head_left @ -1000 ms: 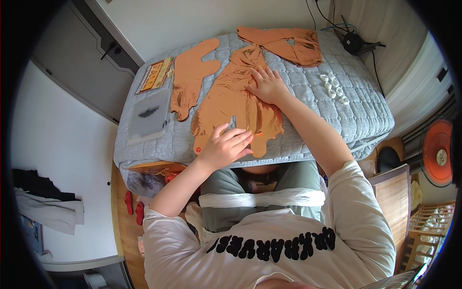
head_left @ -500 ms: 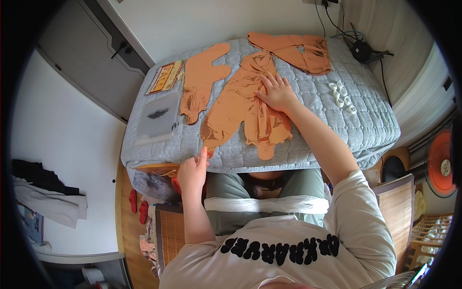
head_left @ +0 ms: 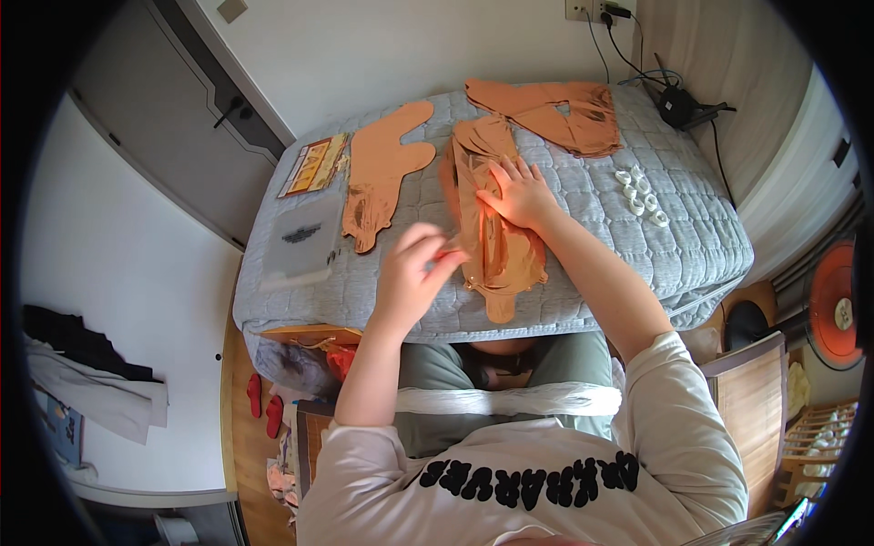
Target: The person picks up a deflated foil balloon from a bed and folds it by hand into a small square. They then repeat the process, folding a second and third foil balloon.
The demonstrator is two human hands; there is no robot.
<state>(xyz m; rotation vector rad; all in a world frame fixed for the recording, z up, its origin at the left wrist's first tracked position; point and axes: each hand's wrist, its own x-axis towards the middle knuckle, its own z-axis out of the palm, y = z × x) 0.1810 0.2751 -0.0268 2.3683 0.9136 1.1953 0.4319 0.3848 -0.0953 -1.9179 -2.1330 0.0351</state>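
Observation:
In front of me on the bed lies a flat, uninflated copper-coloured foil balloon (head_left: 496,259), with one part folded over onto the rest. My right hand (head_left: 521,193) presses on its upper half, fingers spread. At its left edge my left hand (head_left: 414,273) is closed in a pinch on the folded flap, slightly smeared by motion. A second flat foil balloon (head_left: 387,164) lies to the left. Behind, at the far right, a third foil balloon (head_left: 569,118) rests with its legs crossed over.
On the quilted bed (head_left: 583,300) are several small white rolls (head_left: 642,196), a clear plastic pouch (head_left: 299,241) and a printed packet (head_left: 314,166). A black router (head_left: 678,107) with cables sits at the far right corner. A white bundle (head_left: 510,399) stretches across my lap.
My left hand has risen from the bed's front edge, carrying the balloon's lower left part over to the right. My right hand still presses on the balloon. The view has tilted slightly.

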